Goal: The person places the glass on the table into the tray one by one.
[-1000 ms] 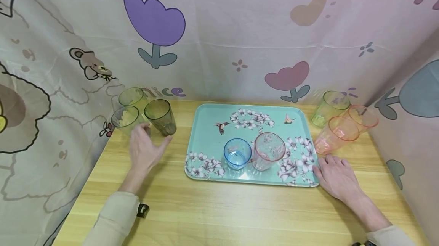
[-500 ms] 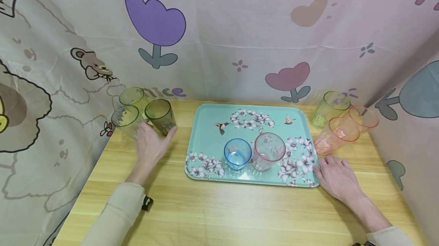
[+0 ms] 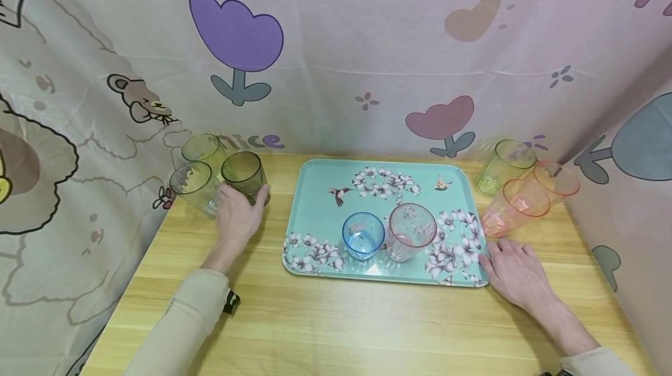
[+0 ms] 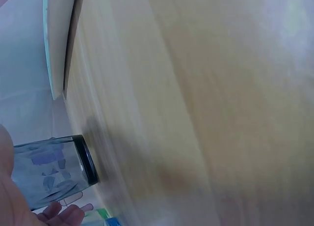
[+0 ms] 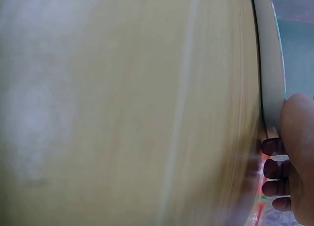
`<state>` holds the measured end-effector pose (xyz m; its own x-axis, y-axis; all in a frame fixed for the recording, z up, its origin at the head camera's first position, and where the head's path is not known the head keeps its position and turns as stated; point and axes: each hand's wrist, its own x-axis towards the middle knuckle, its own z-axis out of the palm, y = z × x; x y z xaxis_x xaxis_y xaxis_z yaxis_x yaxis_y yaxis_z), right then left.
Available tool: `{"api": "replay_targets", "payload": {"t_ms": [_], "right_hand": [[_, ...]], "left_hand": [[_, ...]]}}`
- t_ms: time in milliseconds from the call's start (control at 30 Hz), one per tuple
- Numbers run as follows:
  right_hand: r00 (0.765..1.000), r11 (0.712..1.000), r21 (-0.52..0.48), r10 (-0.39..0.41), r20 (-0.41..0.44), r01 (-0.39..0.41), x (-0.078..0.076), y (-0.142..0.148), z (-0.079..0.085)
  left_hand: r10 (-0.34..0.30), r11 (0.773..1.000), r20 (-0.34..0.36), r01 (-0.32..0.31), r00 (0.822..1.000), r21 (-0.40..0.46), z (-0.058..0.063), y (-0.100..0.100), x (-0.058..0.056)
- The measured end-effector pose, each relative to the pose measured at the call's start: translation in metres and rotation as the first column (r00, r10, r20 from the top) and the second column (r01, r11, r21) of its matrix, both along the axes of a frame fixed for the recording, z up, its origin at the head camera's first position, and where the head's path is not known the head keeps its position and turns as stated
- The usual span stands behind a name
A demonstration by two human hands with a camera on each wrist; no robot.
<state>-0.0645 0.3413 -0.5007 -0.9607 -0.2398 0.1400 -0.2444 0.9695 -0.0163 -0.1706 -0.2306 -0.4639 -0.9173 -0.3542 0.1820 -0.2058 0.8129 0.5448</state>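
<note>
My left hand (image 3: 237,217) reaches around the near side of a dark smoky drinking glass (image 3: 244,171), thumb to its right and fingers to its left. In the left wrist view that glass (image 4: 51,169) stands between the thumb and the fingertips (image 4: 73,215), which look slightly apart from it. A clear glass (image 3: 194,186) and a yellow-green glass (image 3: 203,146) are close by on the left. My right hand (image 3: 517,271) lies on the table, its thumb against the near right corner of a turquoise floral tray (image 3: 320,189).
On the tray stand a short blue glass (image 3: 363,236) and a taller pink-rimmed glass (image 3: 411,233). Right of it, a green glass (image 3: 504,167) and two orange-pink glasses (image 3: 517,208) sit close together. A printed curtain (image 3: 336,44) borders the wooden table (image 3: 367,329).
My left hand has moved right, from beside the clear glass to around the dark glass. The right hand and the glasses have stayed in place.
</note>
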Motion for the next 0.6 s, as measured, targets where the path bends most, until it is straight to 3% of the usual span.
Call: {"api": "replay_targets", "payload": {"t_ms": [333, 600], "right_hand": [[1.000, 1.000, -0.007, -0.007, 0.010, 0.007, 0.0003, 0.0000, 0.0010], [1.000, 1.000, -0.013, -0.009, 0.015, 0.009, 0.0004, -0.0009, 0.0009]], "left_hand": [[0.003, 1.000, -0.061, -0.004, 0.998, -0.016, -0.0014, 0.0031, -0.0073], [0.011, 1.000, -0.048, -0.011, 0.999, -0.010, -0.0015, 0.0053, -0.0090]]}}
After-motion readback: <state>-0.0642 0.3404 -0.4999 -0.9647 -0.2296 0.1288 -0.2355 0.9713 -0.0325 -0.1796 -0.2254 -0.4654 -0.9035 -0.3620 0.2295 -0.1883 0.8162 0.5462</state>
